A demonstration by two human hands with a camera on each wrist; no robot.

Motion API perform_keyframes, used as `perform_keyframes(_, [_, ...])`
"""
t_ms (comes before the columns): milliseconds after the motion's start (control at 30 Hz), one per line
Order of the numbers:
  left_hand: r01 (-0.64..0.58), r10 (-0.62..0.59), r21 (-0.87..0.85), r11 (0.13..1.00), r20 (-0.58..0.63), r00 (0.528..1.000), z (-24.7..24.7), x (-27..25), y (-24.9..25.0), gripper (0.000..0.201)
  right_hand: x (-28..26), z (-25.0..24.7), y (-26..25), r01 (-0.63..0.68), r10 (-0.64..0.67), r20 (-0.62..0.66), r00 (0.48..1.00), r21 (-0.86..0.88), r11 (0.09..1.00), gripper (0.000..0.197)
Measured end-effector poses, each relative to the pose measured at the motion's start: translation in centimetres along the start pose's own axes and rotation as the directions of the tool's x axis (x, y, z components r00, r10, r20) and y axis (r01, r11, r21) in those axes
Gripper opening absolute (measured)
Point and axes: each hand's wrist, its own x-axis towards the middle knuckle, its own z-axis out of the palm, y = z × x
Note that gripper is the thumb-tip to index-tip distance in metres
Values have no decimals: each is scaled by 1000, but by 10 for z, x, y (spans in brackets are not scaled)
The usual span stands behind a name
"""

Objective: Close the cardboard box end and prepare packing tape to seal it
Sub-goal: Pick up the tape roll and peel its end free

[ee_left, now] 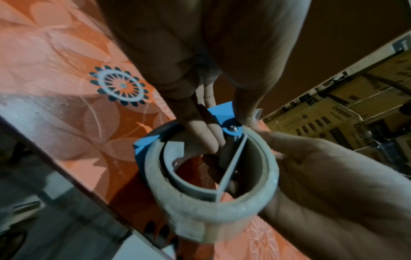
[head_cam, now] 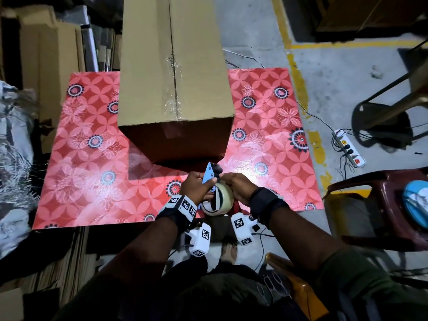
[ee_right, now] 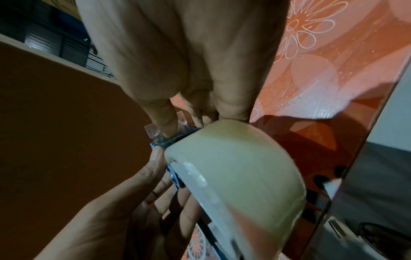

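Right, here we are at the near edge of the table (head_cam: 76, 140), tape in hand.

Risk: the loose end of the tape (ee_right: 153, 132) could snap back onto the roll, or fold onto itself, if the right fingertips lose their pinch. That would cost a fresh hunt for the edge.

Risk two: the dispenser's blade sits close to those fingers; a hard tug across it could cut the strip short, or nick a finger.

Left hand (head_cam: 196, 185): fingers curled into and around the tape dispenser (ee_left: 213, 168), wrapped on the blue frame (head_cam: 209, 173) with fingertips tucked inside the roll's core. It carries the whole tool just above the table's near edge.

Right hand (head_cam: 236, 185): thumb and fingers pinched on the clear tape end at the top of the tape roll (ee_right: 233, 167), by the blade; palm alongside the roll.

Pose: both wrists drawn together in front of the body, knuckles almost touching, forearms angled inward.

Cardboard box (head_cam: 173, 72): long, lying across the middle of the table and running past its far edge, its near end facing the person and looking shut, with a scrap of clear tape on it.

Stage, as I judge it: box end closed, tape being readied.
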Motion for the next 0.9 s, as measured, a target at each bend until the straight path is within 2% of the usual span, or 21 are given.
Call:
perform_keyframes(133, [-13,15,27,1000,-61,998,11,-1,0,38,-17,-9,-5,11,1,106,994,-106,994,12])
perform_keyframes(200, [-29,34,64,998,-74,997,14,0,0,37,-18,-16,0,-7,18,115,993,-99,995,39])
perform_keyframes(267, [-28,31,113,993,-29,999,16,0,-2,29,-18,-25,7,-5,16,66,998,-163,987,65])
perform_keyframes(333, [-35,29,161,986,39,999,18,0,-2,28,-17,-34,14,10,-4,27,1000,-223,975,74])
perform_keyframes(467, [-103,58,363,926,131,990,20,2,-3,29,-27,-52,15,14,-14,-1,1000,-139,990,58])
perform_keyframes(600, [-151,57,357,922,261,964,39,-6,0,38,-40,-68,9,42,-43,40,998,36,998,40])
perform_keyframes(767, [-141,66,324,936,230,971,68,-9,-1,63,-41,-88,3,102,-102,-15,995,58,993,39])
perform_keyframes(900, [-223,142,406,886,220,965,87,-17,18,39,-42,-110,-2,178,-177,-76,981,-6,984,39])
